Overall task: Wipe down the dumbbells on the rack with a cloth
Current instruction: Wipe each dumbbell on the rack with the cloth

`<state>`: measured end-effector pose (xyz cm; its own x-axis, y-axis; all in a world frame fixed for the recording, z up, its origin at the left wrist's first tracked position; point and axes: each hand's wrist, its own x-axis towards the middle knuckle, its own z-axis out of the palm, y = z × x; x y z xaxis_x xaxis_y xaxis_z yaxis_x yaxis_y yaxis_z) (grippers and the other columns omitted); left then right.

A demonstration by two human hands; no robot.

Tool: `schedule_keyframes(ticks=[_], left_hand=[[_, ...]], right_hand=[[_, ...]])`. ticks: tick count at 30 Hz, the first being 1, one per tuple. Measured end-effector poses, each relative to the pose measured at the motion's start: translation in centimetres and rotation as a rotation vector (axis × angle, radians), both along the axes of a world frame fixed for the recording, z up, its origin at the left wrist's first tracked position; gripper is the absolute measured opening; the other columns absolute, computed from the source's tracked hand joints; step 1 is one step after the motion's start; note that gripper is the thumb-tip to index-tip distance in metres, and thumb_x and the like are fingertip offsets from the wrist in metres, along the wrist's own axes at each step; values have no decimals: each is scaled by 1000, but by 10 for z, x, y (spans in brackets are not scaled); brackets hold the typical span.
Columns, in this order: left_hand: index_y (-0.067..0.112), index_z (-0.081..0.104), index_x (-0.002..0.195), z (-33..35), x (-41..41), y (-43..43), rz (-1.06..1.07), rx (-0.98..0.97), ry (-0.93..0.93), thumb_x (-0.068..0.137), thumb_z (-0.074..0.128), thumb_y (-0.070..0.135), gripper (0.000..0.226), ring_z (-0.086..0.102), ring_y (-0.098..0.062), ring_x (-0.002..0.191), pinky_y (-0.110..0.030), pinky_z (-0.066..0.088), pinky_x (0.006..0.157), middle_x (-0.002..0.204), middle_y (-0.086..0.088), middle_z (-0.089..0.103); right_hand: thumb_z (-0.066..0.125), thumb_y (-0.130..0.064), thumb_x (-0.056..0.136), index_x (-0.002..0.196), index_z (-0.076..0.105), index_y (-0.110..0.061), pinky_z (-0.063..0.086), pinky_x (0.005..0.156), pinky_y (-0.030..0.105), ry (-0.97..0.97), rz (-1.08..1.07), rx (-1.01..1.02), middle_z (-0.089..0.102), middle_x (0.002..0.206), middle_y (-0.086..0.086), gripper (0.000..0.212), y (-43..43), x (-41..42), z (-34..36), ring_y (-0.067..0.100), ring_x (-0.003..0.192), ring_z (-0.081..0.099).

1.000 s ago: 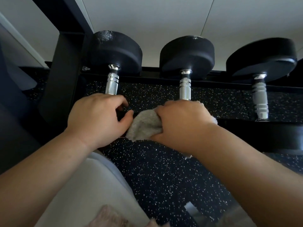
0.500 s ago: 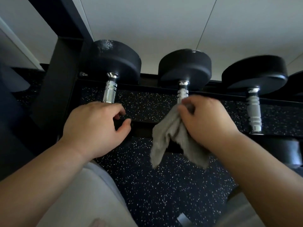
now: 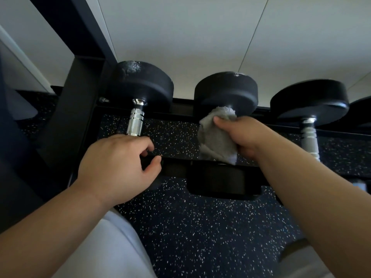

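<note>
- Where the black rack [image 3: 80, 101] rises as an upright at the far left, the left dumbbell [image 3: 144, 85] lies just beside it. Its far head points toward the white wall [image 3: 180, 37], and its ribbed chrome handle runs back toward the camera.
- The left hand [image 3: 118, 163] sits on that dumbbell's near end. Its fingers and thumb curl round the dark head at the rack's front rail, and most of that head is hidden under the palm.
- The middle dumbbell [image 3: 226, 91] rests on the rack next along, with its near head hanging below the front rail.
- The grey cloth [image 3: 216, 137] is wrapped round the middle dumbbell's handle. It is bunched against the far head, and a loose end droops to the front rail.
- The right hand [image 3: 245, 135] grips cloth and handle together, with the thumb pressed into the cloth on top and the fingers closed round beneath.
- The right dumbbell [image 3: 309, 101] lies on the rack apart from both hands, its chrome handle bare.
- A dark speckled floor [image 3: 200, 227] shows under the rack.
</note>
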<state>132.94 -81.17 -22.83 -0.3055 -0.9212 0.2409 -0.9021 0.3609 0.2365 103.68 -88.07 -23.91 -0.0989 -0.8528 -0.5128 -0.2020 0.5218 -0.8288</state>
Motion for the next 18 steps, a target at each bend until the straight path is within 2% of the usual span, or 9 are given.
schedule_keyframes(ticks=[2, 3, 6, 8, 10, 12, 14, 16, 18], left_hand=[[34, 73, 94, 1, 0, 1, -2, -6, 8, 85, 47, 59, 38, 64, -9, 77, -26, 39, 60, 78, 19, 67], [33, 73, 93, 2, 0, 1, -2, -9, 6, 85, 48, 59, 37, 64, -9, 76, -25, 38, 60, 78, 19, 67], [33, 73, 92, 1, 0, 2, -17, -6, 2, 85, 48, 58, 36, 63, -10, 76, -26, 40, 59, 78, 18, 67], [33, 72, 91, 0, -1, 1, -15, -1, 10, 85, 48, 59, 36, 63, -10, 75, -28, 47, 59, 77, 18, 66], [33, 72, 91, 0, -1, 1, -6, 3, 17, 85, 48, 59, 35, 63, -10, 74, -30, 50, 60, 76, 18, 66], [33, 72, 90, 1, -1, 1, -2, 2, 21, 84, 48, 58, 35, 62, -10, 73, -29, 48, 60, 75, 18, 65], [33, 72, 88, 1, -1, 1, 3, 1, 23, 84, 48, 58, 35, 62, -9, 73, -29, 48, 59, 74, 18, 65], [33, 72, 88, 2, 0, 2, 5, 5, 30, 84, 49, 58, 34, 62, -9, 72, -29, 48, 60, 74, 18, 65], [34, 72, 89, 2, 0, 2, 0, 2, 23, 84, 49, 58, 34, 61, -9, 72, -28, 46, 59, 74, 19, 65]], right_hand=[[82, -59, 60, 115, 70, -9, 58, 97, 51, 59, -6, -80, 78, 104, 8, 76, -11, 4, -9, 29, 98, 76], [78, -63, 61, 115, 71, -12, 58, 96, 49, 141, 62, -99, 78, 104, 6, 75, -10, 4, -10, 26, 97, 75], [71, -65, 81, 117, 70, -20, 56, 95, 40, 443, 352, -76, 77, 102, -1, 58, 12, -7, -9, 18, 95, 73], [71, -55, 90, 117, 72, -27, 53, 102, 38, 406, 507, -35, 78, 103, -6, 39, 30, -16, -3, 12, 100, 72], [70, -53, 92, 114, 76, -37, 51, 103, 36, 344, 592, -12, 78, 104, -11, 27, 29, -20, 7, 10, 104, 72], [67, -48, 97, 100, 80, -41, 53, 97, 35, 344, 539, -65, 79, 97, -11, 16, 14, -11, 16, 13, 101, 72], [70, -46, 95, 89, 82, -31, 55, 97, 41, 245, 306, -110, 79, 92, -7, 19, 0, -2, 16, 19, 99, 73], [72, -55, 88, 101, 77, -21, 55, 98, 48, 302, 186, -132, 78, 99, 4, 36, -12, 5, 4, 26, 99, 73], [61, -64, 90, 108, 72, -23, 55, 95, 42, 447, 291, -141, 74, 103, 5, 46, -2, 2, 2, 24, 97, 70]])
